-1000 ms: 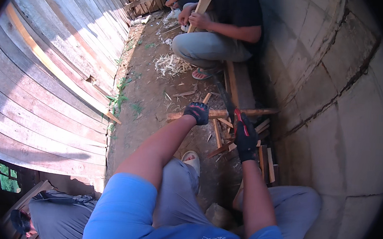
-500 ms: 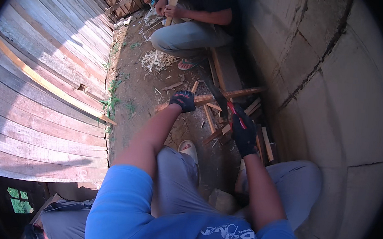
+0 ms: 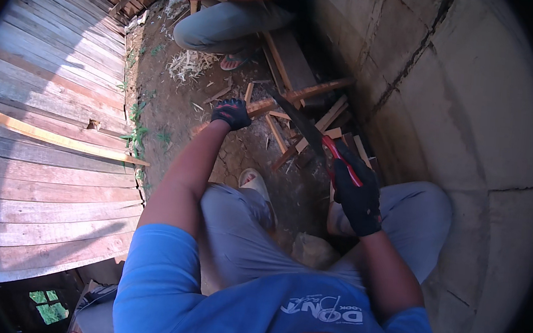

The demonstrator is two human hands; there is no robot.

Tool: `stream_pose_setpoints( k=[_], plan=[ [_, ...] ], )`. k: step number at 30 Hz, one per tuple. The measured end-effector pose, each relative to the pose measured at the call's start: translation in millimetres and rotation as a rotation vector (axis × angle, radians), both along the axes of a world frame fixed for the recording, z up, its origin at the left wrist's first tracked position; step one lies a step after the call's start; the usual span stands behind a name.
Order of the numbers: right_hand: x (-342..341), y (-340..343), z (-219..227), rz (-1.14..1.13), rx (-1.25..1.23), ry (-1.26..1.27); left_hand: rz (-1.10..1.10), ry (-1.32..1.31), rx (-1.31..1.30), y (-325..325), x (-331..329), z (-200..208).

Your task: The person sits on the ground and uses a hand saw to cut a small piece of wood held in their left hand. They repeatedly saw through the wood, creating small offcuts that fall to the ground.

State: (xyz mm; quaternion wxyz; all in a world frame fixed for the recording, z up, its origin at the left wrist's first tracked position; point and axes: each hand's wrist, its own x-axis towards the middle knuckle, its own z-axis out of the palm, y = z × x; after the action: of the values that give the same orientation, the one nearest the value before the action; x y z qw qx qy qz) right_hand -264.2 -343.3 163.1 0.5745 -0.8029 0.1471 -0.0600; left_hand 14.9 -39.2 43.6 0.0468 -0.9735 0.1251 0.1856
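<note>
My left hand [image 3: 232, 114], in a black glove with red marks, is closed around a long wooden strip [image 3: 322, 89] and pins it down. The strip runs from beneath that hand toward the wall at the right. In my right hand [image 3: 358, 197], also in a black glove, is the red handle of a handsaw [image 3: 307, 128]. Its dark curved blade slants forward and left and crosses the strip just right of my left hand. Whether the teeth bite into the wood is too small to see.
Several wood offcuts [image 3: 332, 114] lie beside the concrete block wall [image 3: 464, 126] on the right. Ahead, a crouching person [image 3: 227, 29] holds an upright board, with pale shavings [image 3: 190, 66] nearby. A plank wall [image 3: 53, 168] bounds the left, with a yellowish strip [image 3: 62, 136] against it.
My right hand has drawn the saw back toward me and to the right. The left hand keeps its grip on the strip, while the whole view has shifted.
</note>
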Motion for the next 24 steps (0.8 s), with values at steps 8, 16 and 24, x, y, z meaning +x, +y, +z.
stream_pose_setpoints(
  k=[8,16,24],
  plan=[
    [-5,-24,20,-0.004,-0.042,-0.069,-0.031,0.034,0.042,-3,-3,6],
    [12,-45,9,0.117,-0.296,-0.253,-0.014,0.02,0.012,-1,-4,7],
    [-3,-27,1,0.007,0.106,0.02,-0.014,0.032,0.046,3,-3,4]
  ],
)
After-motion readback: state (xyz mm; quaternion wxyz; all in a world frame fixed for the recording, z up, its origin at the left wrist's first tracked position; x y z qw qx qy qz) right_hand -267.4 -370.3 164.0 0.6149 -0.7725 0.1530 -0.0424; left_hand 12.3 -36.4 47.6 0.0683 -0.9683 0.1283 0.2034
